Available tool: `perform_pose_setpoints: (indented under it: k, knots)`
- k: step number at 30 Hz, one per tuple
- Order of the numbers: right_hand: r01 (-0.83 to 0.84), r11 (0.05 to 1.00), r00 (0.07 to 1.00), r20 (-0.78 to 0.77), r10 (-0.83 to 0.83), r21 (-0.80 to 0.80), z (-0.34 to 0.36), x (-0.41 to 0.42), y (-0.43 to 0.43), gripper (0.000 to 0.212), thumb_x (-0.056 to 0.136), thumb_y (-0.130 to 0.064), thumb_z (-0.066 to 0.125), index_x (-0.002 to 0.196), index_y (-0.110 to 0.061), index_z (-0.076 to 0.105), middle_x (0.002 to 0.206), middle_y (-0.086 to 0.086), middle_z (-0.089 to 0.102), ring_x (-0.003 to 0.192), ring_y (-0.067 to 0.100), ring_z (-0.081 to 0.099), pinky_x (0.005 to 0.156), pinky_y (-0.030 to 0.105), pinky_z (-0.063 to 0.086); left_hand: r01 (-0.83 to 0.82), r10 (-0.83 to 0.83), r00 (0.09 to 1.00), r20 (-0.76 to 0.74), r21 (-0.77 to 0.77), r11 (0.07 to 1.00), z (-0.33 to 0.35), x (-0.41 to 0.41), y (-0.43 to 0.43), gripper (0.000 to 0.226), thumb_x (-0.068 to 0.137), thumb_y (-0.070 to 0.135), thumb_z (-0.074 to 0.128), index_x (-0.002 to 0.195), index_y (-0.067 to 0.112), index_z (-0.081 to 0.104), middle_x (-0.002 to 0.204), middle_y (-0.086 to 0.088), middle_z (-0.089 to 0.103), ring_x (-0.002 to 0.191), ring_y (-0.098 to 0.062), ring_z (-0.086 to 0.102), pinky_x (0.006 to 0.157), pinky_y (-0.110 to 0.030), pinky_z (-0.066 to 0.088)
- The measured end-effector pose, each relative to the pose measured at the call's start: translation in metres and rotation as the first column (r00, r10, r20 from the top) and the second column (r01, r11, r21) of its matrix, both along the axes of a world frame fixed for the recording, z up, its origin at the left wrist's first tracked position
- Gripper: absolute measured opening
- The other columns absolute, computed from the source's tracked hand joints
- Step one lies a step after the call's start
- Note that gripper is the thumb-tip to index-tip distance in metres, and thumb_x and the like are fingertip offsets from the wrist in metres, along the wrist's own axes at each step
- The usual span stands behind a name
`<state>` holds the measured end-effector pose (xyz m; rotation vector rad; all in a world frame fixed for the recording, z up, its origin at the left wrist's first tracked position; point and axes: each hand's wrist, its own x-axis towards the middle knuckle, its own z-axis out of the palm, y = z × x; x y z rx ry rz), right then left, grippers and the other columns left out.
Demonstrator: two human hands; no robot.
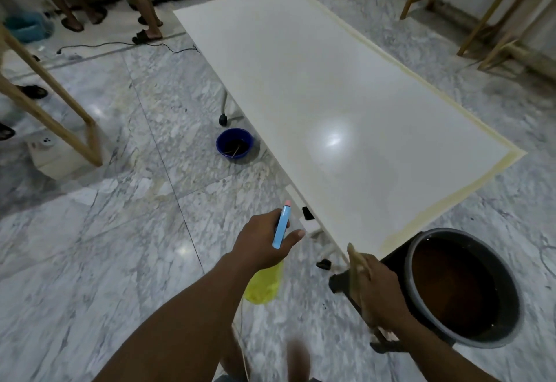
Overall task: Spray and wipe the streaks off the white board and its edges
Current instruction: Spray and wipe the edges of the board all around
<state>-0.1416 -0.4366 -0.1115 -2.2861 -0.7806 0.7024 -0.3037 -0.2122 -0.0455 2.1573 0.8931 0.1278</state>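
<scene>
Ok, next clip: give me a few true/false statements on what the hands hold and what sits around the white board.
1. The left hand holds a spray bottle with a blue trigger and yellow body. True.
2. The right hand is wiping the middle of the board. False: it grips a pale stick off the board's near corner.
3. A dark bucket of brownish liquid stands on the floor beside the near corner. True.
4. A blue tub sits on top of the board. False: it is on the floor, by the board's left edge.
5. The board's right edge shows a yellowish strip. True.
</scene>
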Motion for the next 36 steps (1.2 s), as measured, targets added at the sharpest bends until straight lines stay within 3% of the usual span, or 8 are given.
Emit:
perform_pose_setpoints:
  k: [1,3,5,8,14,25,30,36]
  knots:
    - [0.214,0.977,0.954,-0.218,-0.208,0.001,0.016,0.003,0.024,0.028,0.102,-0.018,0.048,0.127,-0.015,0.062,0.101,0.006,0.069,0.078,0.021,0.062,0.071,0.043,0.056,0.001,-0.001,1.000,0.000,0.008,1.000,0.004,-0.001,0.009,0.042,0.095,0.056,0.070,0.104,0.016,0.064,0.094,-0.004,0.072,0.082,-0.022,0.069,0.076,-0.038,0.057]
    - [0.533,0.842,0.595,-0.673,-0.439,-0.078,0.041,0.008,0.071,0.029,0.099,-0.022,0.052,0.114,-0.001,0.066,0.094,0.017,0.069,0.078,0.032,0.063,0.069,0.043,0.055,0.002,-0.002,1.000,0.003,0.011,1.000,0.012,-0.006,0.030,0.040,0.094,0.058,0.070,0.101,0.019,0.061,0.094,-0.003,0.072,0.083,-0.023,0.069,0.077,-0.040,0.059]
    - [0.647,0.759,0.290,-0.898,-0.331,-0.071,0.064,0.009,0.117,0.032,0.093,-0.029,0.055,0.104,-0.001,0.066,0.084,0.017,0.071,0.075,0.034,0.063,0.065,0.040,0.056,0.004,-0.004,1.000,0.015,0.001,1.000,0.023,-0.012,0.056,0.037,0.094,0.057,0.071,0.097,0.022,0.059,0.093,-0.003,0.072,0.083,-0.024,0.070,0.077,-0.043,0.059]
    - [0.740,0.672,0.075,-0.997,-0.018,0.044,0.086,-0.001,0.177,0.051,0.089,-0.042,0.051,0.114,-0.001,0.069,0.103,0.018,0.071,0.089,0.037,0.069,0.079,0.050,0.059,-0.007,0.007,1.000,0.017,-0.009,1.000,0.044,-0.024,0.101,0.037,0.094,0.056,0.072,0.098,0.021,0.062,0.095,-0.001,0.072,0.087,-0.023,0.070,0.080,-0.042,0.058]
    - [0.722,0.643,0.077,-0.954,0.291,0.255,0.089,-0.032,0.271,0.078,0.057,-0.047,0.089,0.119,-0.003,0.070,0.119,0.018,0.068,0.106,0.034,0.067,0.110,0.049,0.036,0.071,-0.071,0.996,-0.053,0.001,0.997,0.069,-0.033,0.190,0.040,0.095,0.053,0.072,0.099,0.014,0.066,0.093,-0.008,0.072,0.084,-0.027,0.069,0.077,-0.046,0.056]
    - [0.670,0.677,0.097,-0.940,0.326,0.304,0.111,0.052,0.471,0.089,0.040,-0.031,0.098,0.118,0.000,0.070,0.116,0.022,0.070,0.096,0.038,0.072,0.083,0.055,0.058,0.090,-0.085,0.994,-0.061,0.081,0.993,0.088,0.027,0.367,0.025,0.098,0.034,0.072,0.082,0.033,0.053,0.076,0.011,0.058,0.065,-0.008,0.053,0.057,-0.020,0.038]
    - [0.580,0.775,0.070,-0.963,0.260,0.252,0.135,0.091,0.579,0.058,0.096,-0.046,0.045,0.101,0.002,0.077,0.106,0.022,0.073,0.087,0.038,0.073,0.072,0.049,0.061,0.058,-0.055,0.998,-0.040,0.079,0.995,0.110,0.069,0.444,0.021,0.093,0.030,0.074,0.080,0.025,0.058,0.078,0.005,0.063,0.071,-0.018,0.060,0.065,-0.036,0.049]
    - [0.530,0.821,0.034,-0.973,0.227,0.210,0.142,0.100,0.686,0.061,0.099,-0.047,0.042,0.101,0.003,0.075,0.103,0.023,0.073,0.084,0.039,0.073,0.067,0.050,0.061,0.087,-0.081,0.992,-0.093,0.067,0.994,0.111,0.090,0.533,0.021,0.096,0.037,0.070,0.084,0.024,0.059,0.088,-0.001,0.066,0.080,-0.021,0.065,0.076,-0.042,0.056]
